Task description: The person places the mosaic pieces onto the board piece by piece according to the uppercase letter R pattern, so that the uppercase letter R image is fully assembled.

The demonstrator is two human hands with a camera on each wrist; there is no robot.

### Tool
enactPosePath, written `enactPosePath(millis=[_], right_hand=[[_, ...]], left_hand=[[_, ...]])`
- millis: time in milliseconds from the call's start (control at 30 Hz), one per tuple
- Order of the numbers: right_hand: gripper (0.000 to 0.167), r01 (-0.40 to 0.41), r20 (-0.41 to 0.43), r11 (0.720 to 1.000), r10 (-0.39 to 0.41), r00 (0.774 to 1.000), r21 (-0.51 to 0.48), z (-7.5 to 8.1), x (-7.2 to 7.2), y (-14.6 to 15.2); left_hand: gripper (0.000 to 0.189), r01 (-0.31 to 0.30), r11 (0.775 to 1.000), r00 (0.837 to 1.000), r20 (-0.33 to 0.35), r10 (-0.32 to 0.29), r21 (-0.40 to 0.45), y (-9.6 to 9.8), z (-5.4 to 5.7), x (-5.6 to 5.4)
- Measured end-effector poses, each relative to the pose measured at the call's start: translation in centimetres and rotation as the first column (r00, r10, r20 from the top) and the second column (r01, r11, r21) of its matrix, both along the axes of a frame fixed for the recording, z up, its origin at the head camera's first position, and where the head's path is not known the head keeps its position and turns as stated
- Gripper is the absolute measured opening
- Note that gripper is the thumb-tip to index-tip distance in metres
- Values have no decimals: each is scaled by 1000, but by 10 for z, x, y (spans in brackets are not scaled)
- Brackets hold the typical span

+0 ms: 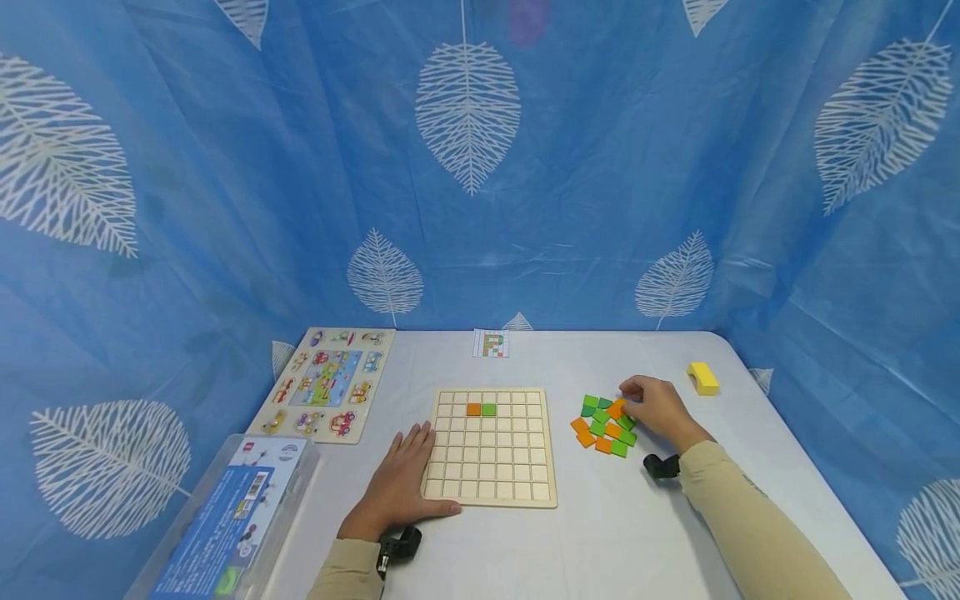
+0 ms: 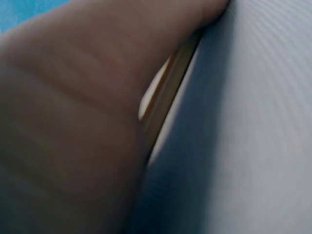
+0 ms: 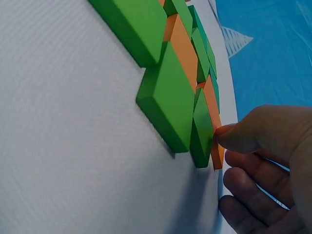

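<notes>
My left hand (image 1: 401, 483) lies spread at the near left corner of a wooden grid board (image 1: 487, 503), its thumb along the near edge and its fingers against the left side. In the left wrist view the palm (image 2: 68, 131) covers most of the board. One orange tile (image 1: 473, 410) and one green tile (image 1: 489, 410) sit side by side in an upper row of the grid. Over a loose heap of green and orange tiles (image 1: 602, 417), my right hand (image 1: 660, 408) pinches an orange tile (image 3: 216, 131) between thumb and curled fingers at the heap's edge.
A small pattern card (image 1: 491, 343) lies behind the board. On the left are a wooden picture puzzle (image 1: 326, 383) and a clear plastic box (image 1: 232, 517) with a printed sheet. The yellow arch block (image 1: 703, 378) stands to the right, and blue leaf-print curtains surround the white table.
</notes>
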State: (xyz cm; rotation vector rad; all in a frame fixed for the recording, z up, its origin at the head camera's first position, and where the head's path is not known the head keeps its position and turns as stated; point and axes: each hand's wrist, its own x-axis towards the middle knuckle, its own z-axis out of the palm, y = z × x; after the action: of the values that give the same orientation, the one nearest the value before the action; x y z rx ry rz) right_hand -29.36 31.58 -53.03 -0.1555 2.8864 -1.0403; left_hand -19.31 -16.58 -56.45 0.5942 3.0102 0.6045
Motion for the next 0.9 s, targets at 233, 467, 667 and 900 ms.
enactPosePath(millis=[233,467,667,900], right_hand=[[30,-1,-5,1000,1,1000,26,0,0,-1],[27,8,-12,999,-7,1000,45,0,1,-6],[28,10,-52,996,-6,999,84,-3,1,-9],[29,24,-53,994,-19,998,106,-4,1,-11]], left_hand=[[140,0,1000,1000,6,0,8,0,-2,-1],[140,-5,1000,1000,-5,5,-7,-1,-3,-1],[140,-6,1000,1000,-10,6,-4,-1,-2,-1],[141,-4,1000,1000,-6,4,10,-1,-2,-1]])
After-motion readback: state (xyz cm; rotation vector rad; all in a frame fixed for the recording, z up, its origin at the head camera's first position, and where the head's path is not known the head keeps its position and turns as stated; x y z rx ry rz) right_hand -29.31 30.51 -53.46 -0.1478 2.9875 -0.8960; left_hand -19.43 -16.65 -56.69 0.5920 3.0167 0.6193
